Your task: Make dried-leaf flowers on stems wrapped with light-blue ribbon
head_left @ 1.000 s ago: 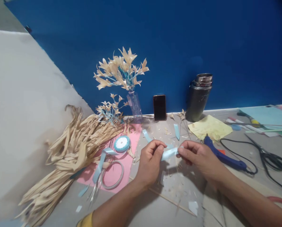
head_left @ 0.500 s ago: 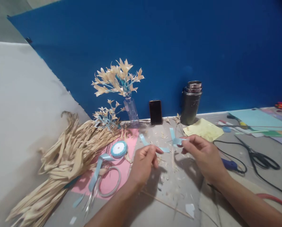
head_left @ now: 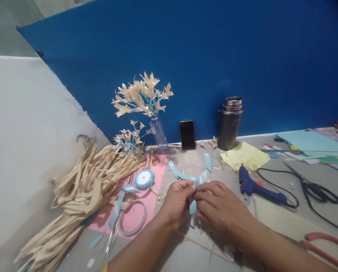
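**Two hands meet over a glossy blue ribbon**

Right in the middle, the left hand [head_left: 177, 202] has thumb and forefinger pinched on a short strip of shiny light-blue satin ribbon [head_left: 200, 179], held just above the grey tabletop [head_left: 166, 260]. And there's the right hand [head_left: 222, 206], pressed in close, fingers curled and their tips against the same strip! Whether that hand's grip is closed, I can't tell: its thumb is hidden. One end of the ribbon sticks up above the fingers, the other hangs down between the hands.

Just beyond them lies a curved light-blue ribbon offcut [head_left: 174, 172], with a small straight blue ribbon piece [head_left: 208, 162] farther back. Below the hands, a thin pale wooden stick [head_left: 205, 247] slants across the table.

Over to the left, a round blue-and-white ribbon spool [head_left: 144, 179] sits on a sheet of pink paper [head_left: 154, 204], a pale grey ring [head_left: 145, 215] near it, beside a big heap of dry tan husks [head_left: 92, 181]. Out on the right, a dark-blue glue gun [head_left: 262, 190] lies near the black-handled metal scissors [head_left: 318, 191], with red-handled pliers [head_left: 322, 255] nearer the front.
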A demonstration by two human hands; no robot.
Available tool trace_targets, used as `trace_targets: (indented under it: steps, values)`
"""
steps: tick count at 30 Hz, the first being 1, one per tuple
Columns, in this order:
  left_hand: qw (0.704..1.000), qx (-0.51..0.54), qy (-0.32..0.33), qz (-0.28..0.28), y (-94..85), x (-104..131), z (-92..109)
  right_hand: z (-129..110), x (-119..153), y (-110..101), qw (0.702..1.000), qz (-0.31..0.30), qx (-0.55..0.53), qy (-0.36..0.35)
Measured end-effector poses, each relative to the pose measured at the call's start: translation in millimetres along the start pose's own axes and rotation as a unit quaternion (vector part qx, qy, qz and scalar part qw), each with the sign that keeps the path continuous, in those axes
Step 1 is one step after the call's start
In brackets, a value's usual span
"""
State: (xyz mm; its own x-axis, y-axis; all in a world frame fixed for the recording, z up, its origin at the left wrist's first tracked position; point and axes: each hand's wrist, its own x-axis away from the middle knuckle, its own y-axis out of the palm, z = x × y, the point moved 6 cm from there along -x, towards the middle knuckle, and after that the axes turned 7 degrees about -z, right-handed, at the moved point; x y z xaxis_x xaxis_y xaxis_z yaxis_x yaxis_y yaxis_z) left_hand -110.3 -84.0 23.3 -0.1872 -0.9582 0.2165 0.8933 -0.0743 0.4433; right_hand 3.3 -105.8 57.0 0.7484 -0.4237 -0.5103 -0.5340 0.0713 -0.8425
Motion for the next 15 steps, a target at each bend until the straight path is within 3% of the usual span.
trace_targets:
  steps: [2, 4, 5, 7, 10, 13, 15]
  values:
    - [1.0, 0.0, 0.014, 0.011, -2.8, -2.1, 0.5, -3.7, -1.2, -7.0, 0.998, -0.01, -0.057, -0.005]
    - [1.0, 0.011, 0.002, 0.023, -5.7, -3.5, -1.5, -2.5, -1.8, -17.5, 0.992, 0.017, -0.124, 0.005]
    - [1.0, 0.017, -0.012, 0.024, -6.3, -3.8, -3.2, 3.0, -1.4, -23.3, 0.987, 0.046, -0.148, 0.034]
    - [0.999, 0.02, -0.036, 0.017, -5.8, -3.6, -5.9, 25.9, 2.5, -31.0, 0.964, 0.106, -0.185, 0.159]
    - [0.998, 0.014, -0.064, -0.008, -1.8, -2.2, -10.2, 64.5, 13.8, -24.7, 0.872, 0.127, -0.313, 0.354]
    - [0.995, 0.009, -0.088, -0.042, 3.1, -0.4, -16.6, 78.0, 13.9, -9.3, 0.781, 0.082, -0.485, 0.384]
    - [0.992, -0.005, -0.111, -0.066, 6.2, 1.1, -22.4, 78.3, 12.0, -5.5, 0.767, 0.057, -0.516, 0.377]
